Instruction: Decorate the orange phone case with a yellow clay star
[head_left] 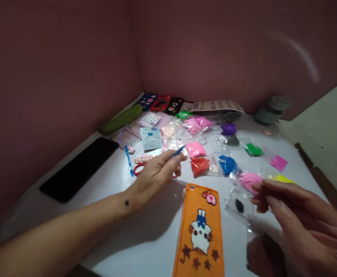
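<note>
While it's nearly closed, the left grip [159, 169] pinches a tool [178, 151] (blue).

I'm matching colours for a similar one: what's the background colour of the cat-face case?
Orange; the case shows best in the head view.

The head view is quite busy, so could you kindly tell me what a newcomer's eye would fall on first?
Most likely the orange panel with its upside-down white cat face, lying at the bottom, right of centre, on the white table. Next would probably come the bright packets spread beyond it, and the slim blue tool in the left hand near the middle. The flat black slab at the table's left also stands out.
</note>
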A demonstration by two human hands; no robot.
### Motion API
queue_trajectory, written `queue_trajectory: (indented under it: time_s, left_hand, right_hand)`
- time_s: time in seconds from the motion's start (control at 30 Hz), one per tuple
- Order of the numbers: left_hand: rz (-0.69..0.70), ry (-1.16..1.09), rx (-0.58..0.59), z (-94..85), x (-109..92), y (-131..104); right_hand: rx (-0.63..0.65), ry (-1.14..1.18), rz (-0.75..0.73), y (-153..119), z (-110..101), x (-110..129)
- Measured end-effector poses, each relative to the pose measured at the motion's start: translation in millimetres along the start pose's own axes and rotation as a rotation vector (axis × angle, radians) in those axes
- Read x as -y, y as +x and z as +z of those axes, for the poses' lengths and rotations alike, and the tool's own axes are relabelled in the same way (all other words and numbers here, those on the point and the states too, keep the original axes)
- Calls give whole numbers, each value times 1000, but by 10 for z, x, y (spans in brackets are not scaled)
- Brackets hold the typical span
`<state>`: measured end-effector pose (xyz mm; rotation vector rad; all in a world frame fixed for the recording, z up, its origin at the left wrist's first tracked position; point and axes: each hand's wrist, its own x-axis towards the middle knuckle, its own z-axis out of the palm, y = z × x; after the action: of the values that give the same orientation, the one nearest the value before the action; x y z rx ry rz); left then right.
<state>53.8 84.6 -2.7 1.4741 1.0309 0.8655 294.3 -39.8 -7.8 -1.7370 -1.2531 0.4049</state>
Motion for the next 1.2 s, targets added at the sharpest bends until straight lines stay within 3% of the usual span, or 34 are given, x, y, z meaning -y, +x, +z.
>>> queue_trajectory:
  time_s: [0.07, 0.2, 0.33, 0.4, 0.5, 0.57, 0.63, 0.8, 0.97, 1.07, 1.2]
  left_hand:
    - [28, 10, -14, -40, -25, 28]
    - [96, 62, -49, -125, -114, 29]
    - [89, 188, -23, -231, -323, -66]
    - [56, 262, 42, -281, -441, -141]
    - [23, 524, 245, -320, -514, -258]
    - [-3, 697, 368, -308, -458, -324]
    - [-31, 824, 409, -267, -340, -364]
    - [-28, 1129, 316, -145, -66, -319]
    - [84, 1273, 313, -120, 47, -260]
    - [207, 1331, 319, -139, 13, -254]
    - [405, 1341, 272, -138, -243, -297]
  right_hand:
    - [-154, 56, -75, 49, 37, 37]
    - [-137, 102, -171, 133, 73, 0]
    - [-118, 147, -236, 131, 50, -4]
    - [-123, 169, -256, 110, 30, 25]
    - [-151, 191, -281, 80, 6, 82]
    - [-166, 198, -321, 66, -3, 111]
    - [-165, 208, -357, 59, -5, 120]
    - [-141, 218, -359, 65, 11, 84]
    - [-165, 224, -383, 84, 18, 70]
    - [-168, 216, -392, 93, 13, 78]
    - [-169, 202, -366, 92, 3, 79]
